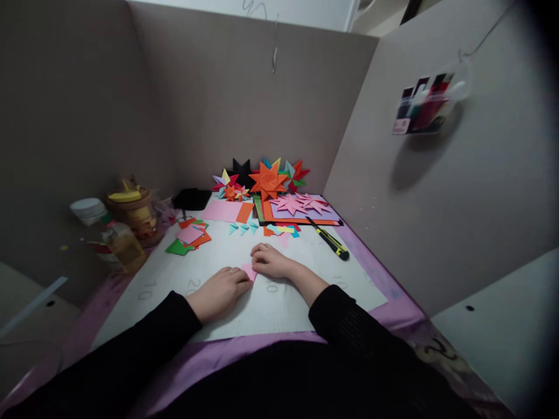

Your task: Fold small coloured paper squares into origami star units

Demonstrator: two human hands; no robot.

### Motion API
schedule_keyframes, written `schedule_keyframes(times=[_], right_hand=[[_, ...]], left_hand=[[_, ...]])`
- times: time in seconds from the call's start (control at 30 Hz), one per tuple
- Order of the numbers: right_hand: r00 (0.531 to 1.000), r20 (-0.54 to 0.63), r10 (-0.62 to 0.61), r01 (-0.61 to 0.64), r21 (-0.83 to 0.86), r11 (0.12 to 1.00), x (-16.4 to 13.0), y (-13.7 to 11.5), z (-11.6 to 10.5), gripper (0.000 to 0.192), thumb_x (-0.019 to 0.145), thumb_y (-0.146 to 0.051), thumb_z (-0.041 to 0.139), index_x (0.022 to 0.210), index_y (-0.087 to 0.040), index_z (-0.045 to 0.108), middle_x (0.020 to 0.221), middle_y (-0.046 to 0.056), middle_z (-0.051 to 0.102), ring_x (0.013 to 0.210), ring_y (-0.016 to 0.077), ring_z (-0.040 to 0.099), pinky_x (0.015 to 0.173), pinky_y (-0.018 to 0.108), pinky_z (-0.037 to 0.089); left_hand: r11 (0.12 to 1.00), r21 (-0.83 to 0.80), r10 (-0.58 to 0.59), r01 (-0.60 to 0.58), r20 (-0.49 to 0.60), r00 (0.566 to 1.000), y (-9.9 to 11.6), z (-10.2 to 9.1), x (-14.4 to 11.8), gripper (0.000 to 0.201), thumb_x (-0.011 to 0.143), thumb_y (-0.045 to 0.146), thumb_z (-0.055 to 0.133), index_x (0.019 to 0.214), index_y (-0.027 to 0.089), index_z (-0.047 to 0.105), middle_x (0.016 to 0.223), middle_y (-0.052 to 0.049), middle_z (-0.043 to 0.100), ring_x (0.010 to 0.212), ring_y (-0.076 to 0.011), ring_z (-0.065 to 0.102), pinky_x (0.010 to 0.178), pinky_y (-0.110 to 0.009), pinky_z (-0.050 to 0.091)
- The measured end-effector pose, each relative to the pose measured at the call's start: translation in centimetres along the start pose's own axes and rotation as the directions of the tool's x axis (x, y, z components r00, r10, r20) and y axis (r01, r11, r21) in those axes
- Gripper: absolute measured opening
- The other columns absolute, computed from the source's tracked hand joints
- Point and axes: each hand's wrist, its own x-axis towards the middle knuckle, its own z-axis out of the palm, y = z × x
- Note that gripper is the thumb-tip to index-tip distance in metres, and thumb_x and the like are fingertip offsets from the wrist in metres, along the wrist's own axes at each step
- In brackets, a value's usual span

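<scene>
A small piece of pink paper [248, 271] lies on the white board between my two hands. My left hand [220, 291] rests palm down at its left side, the fingers together and the tips pressed on the paper's edge. From the right, my right hand [274, 261] has its fingers curled and closed on the paper's other side. My fingers cover part of the paper. Just beyond the hands sit several small light-blue folded pieces [244, 228] and a few coloured paper scraps [283, 230].
The white board [157, 317] covers a purple cloth. A yellow-black utility knife [329, 240] lies at right. At left are stacked paper squares [191, 235], an oil-coloured bottle [124, 247] and a brown pot [133, 212]. Folded paper stars [268, 181] stand against the grey back panel [257, 105].
</scene>
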Motion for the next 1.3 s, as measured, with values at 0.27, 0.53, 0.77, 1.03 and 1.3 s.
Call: schedule_keyframes(times=[0.27,0.53,0.77,1.03,1.3], right_hand=[[0.998,-0.044,0.054,-0.057,-0.068,0.996,0.2,-0.1,0.7,0.004,0.074,-0.021,0.063,0.071,-0.018,0.062,0.096,0.003,0.053,0.092,0.0170,0.046,0.084,0.032,0.037],[0.996,-0.047,0.081,-0.084,-0.082,0.993,0.2,-0.5,0.6,0.004,0.074,-0.020,0.062,0.070,-0.018,0.062,0.096,0.003,0.054,0.091,0.0169,0.046,0.084,0.032,0.037],[0.995,-0.045,0.094,-0.098,-0.079,0.992,0.3,-0.6,0.6,0.005,0.073,-0.020,0.062,0.069,-0.018,0.062,0.097,0.003,0.054,0.091,0.0167,0.047,0.085,0.032,0.037],[0.992,-0.046,0.117,-0.121,-0.091,0.989,0.3,-0.7,0.7,0.006,0.074,-0.022,0.062,0.069,-0.018,0.061,0.098,0.003,0.053,0.091,0.0167,0.046,0.084,0.032,0.037],[0.991,-0.044,0.124,-0.129,-0.135,0.982,0.3,-1.0,0.8,0.006,0.076,-0.022,0.060,0.070,-0.018,0.061,0.099,0.003,0.053,0.092,0.0174,0.045,0.083,0.032,0.037]], left_hand=[[0.999,0.006,-0.037,0.037,0.005,0.999,0.2,0.0,-0.1,0.031,0.082,0.010,0.043,0.109,0.017,0.057,0.094,-0.009,0.060,0.086,-0.0196,0.054,0.076,-0.032,0.043],[0.991,0.092,-0.093,0.093,0.005,0.996,0.5,0.9,0.2,0.037,0.086,0.014,0.038,0.122,0.017,0.047,0.089,-0.008,0.058,0.078,-0.0193,0.053,0.069,-0.032,0.043],[0.992,0.110,-0.057,0.057,-0.001,0.998,0.4,0.9,0.3,0.033,0.089,0.017,0.034,0.118,0.018,0.050,0.088,-0.008,0.056,0.077,-0.0187,0.051,0.067,-0.031,0.041],[0.992,0.120,-0.041,0.039,0.014,0.999,0.3,1.0,0.2,0.032,0.089,0.018,0.033,0.114,0.017,0.053,0.087,-0.008,0.055,0.075,-0.0189,0.050,0.066,-0.031,0.039],[0.991,0.129,-0.027,0.026,0.004,1.000,0.6,0.7,0.3,0.032,0.089,0.016,0.032,0.110,0.016,0.056,0.086,-0.009,0.057,0.074,-0.0186,0.051,0.066,-0.032,0.041]])
